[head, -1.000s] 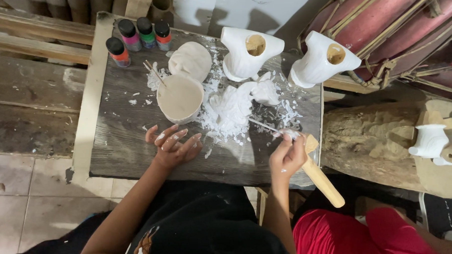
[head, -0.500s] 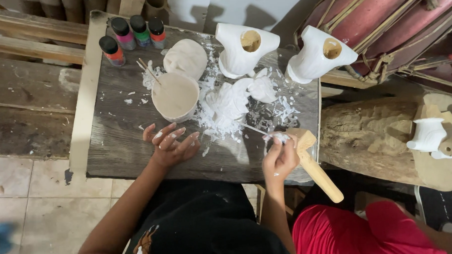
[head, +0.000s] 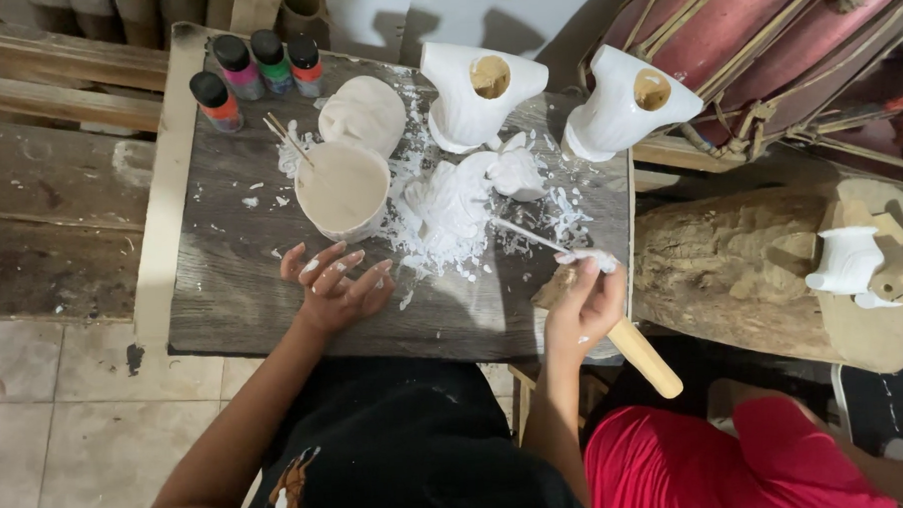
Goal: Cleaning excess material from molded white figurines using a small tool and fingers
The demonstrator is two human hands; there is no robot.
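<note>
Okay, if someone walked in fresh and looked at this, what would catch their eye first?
Probably the heap of white plaster scraps at the middle of the dark wooden board, with two white hollow casts standing behind it. Next, the right hand holding a thin plaster-coated tool towards the heap, while the spattered left hand rests flat beside a cup of pale mix.

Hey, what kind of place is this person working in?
Probably a small craft workshop for plaster or clay figures. White cast pieces stand on a rough wooden board strewn with white scrapings, beside a cup of pale mix and paint bottles. The right hand holds a thin tool.
</note>
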